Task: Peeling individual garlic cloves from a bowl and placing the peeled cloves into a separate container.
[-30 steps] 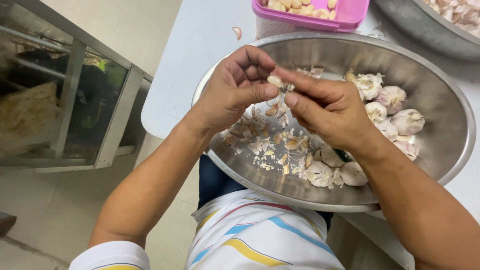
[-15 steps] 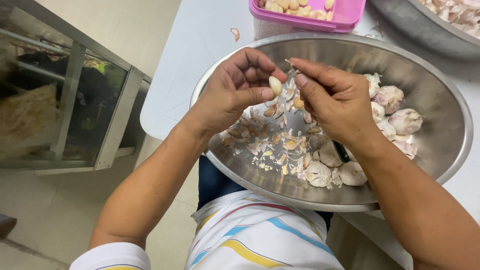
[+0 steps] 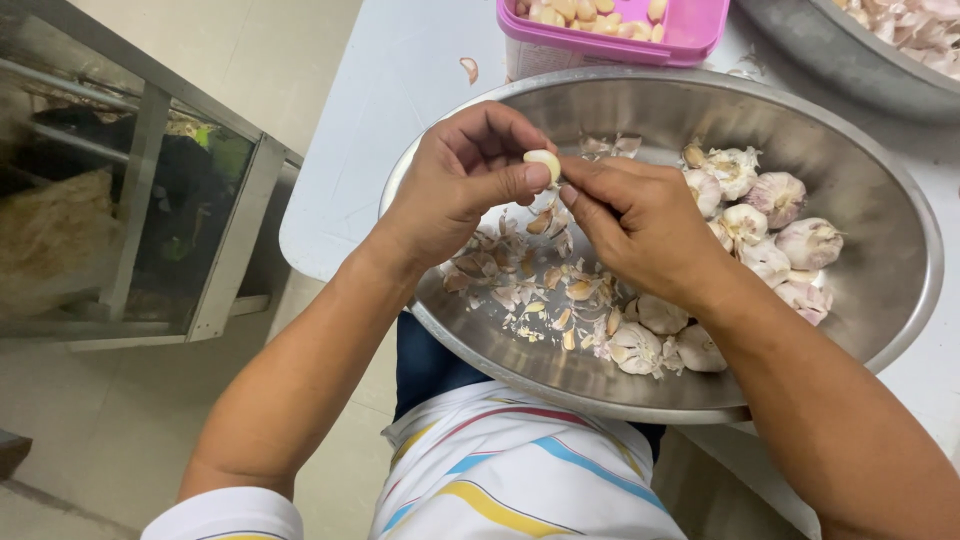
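Note:
My left hand [image 3: 462, 185] pinches a pale peeled garlic clove [image 3: 543, 163] between thumb and fingers, above a large steel bowl [image 3: 880, 300]. My right hand [image 3: 640, 225] is beside it, fingertips touching the same clove. Below the hands, loose garlic skins and bits [image 3: 530, 285] litter the bowl's bottom. Whole garlic bulbs [image 3: 775, 225] lie along the bowl's right side and a few more rest under my right wrist.
A pink tub of peeled cloves [image 3: 620, 30] stands behind the bowl on the white table [image 3: 390, 90]. A second steel bowl with skins [image 3: 860, 50] sits at the top right. A metal-framed glass cabinet [image 3: 130, 210] is on the floor to the left.
The skin piece my right hand pulled upward half a second ago is gone from it. Both hands have come together again on the clove, which now looks bare.

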